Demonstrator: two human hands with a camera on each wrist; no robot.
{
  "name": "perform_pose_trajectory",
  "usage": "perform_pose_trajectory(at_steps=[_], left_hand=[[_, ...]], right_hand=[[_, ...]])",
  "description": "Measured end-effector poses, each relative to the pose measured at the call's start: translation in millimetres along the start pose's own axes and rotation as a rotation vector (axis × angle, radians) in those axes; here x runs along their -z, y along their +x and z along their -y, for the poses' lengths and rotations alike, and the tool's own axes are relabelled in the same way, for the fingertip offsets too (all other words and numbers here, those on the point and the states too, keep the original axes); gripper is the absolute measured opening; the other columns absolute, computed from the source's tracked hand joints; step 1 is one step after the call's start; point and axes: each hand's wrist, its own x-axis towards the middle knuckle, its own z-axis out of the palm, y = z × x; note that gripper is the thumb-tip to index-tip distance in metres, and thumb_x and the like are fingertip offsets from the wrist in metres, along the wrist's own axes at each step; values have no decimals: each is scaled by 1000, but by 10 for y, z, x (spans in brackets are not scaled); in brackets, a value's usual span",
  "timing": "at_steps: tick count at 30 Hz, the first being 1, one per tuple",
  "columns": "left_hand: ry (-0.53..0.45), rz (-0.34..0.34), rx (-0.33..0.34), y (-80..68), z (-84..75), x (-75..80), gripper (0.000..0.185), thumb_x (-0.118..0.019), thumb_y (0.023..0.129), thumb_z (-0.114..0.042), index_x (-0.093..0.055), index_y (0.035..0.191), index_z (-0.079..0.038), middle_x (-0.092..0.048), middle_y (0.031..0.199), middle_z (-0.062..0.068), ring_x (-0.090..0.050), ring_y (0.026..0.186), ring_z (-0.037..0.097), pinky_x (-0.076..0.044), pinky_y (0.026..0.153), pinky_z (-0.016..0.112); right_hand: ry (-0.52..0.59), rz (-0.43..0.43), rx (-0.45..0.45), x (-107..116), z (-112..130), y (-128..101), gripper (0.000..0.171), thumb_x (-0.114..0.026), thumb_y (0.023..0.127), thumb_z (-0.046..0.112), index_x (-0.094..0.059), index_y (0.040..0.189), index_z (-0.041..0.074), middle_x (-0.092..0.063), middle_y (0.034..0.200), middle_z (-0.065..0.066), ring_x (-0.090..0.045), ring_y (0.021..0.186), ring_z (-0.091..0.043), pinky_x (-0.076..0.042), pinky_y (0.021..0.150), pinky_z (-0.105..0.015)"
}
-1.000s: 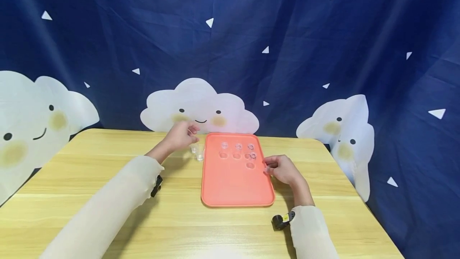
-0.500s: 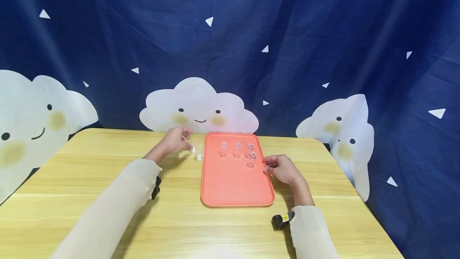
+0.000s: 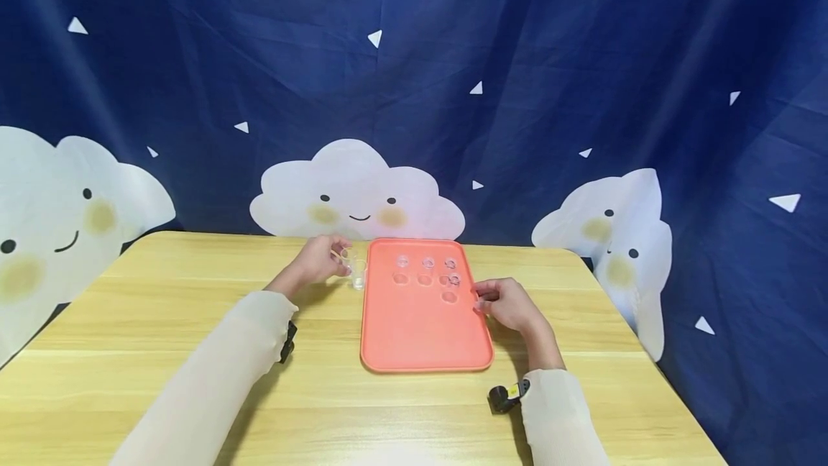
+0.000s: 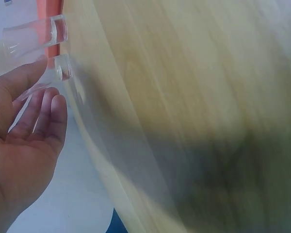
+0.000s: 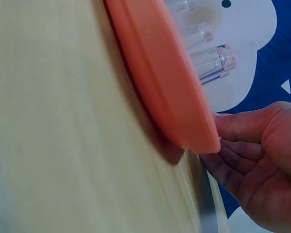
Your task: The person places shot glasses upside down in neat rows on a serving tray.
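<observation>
Clear cup [image 3: 347, 259] now touched by lowered left hand [image 3: 318, 261], right hand [image 3: 507, 304] unmoved

The head view is evenly and brightly lit from above and in front; soft shadows are cast under both sleeves and beside the tray [image 3: 423, 336] onto the tabletop [image 3: 162, 351]. A pale glare patch is seen at the near edge of the tabletop. Slight wide-angle bending is noticed at the frame edges. The left wrist view is smeared by motion blur, with a dark shadow across the wood at the lower right. The right wrist view is soft and blurred close up.
</observation>
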Motion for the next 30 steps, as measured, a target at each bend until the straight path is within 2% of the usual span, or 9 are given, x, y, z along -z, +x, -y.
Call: perform_pose_trajectory(at_steps=[11, 16, 21, 30], left_hand=[[12, 0, -8, 24, -30, -5, 51, -79, 81, 3, -61, 129, 7, -66, 116, 21, -64, 101, 30, -54, 93, 42], [13, -6, -14, 21, -34, -18, 49, -78, 81, 3, -61, 127, 7, -66, 114, 20, -64, 99, 30, -54, 94, 43], [6, -16, -5, 11, -16, -54, 40, -78, 81, 2, -64, 118, 6, -66, 110, 17, -65, 95, 27, -55, 91, 41], [-41, -83, 34, -36, 41, -66, 39, -79, 84, -5, -67, 119, 5, -66, 113, 18, -64, 102, 30, -54, 88, 40]], right_hand=[[6, 3, -1, 15, -4, 13, 33, -69, 93, -3, -71, 125, 1, -74, 106, -8, -66, 92, -20, -59, 86, -37], [12, 1, -4, 19, -2, 12, 33, -68, 93, -4, -71, 125, 1, -74, 106, -8, -66, 93, -21, -59, 87, -37], [16, 1, -8, 14, -5, 1, 33, -70, 93, -3, -70, 126, 0, -74, 105, -8, -67, 94, -21, -59, 87, -37], [16, -3, -2, -3, -10, -13, 33, -71, 92, -1, -71, 126, 1, -74, 106, -8, -68, 95, -22, -59, 88, -39]])
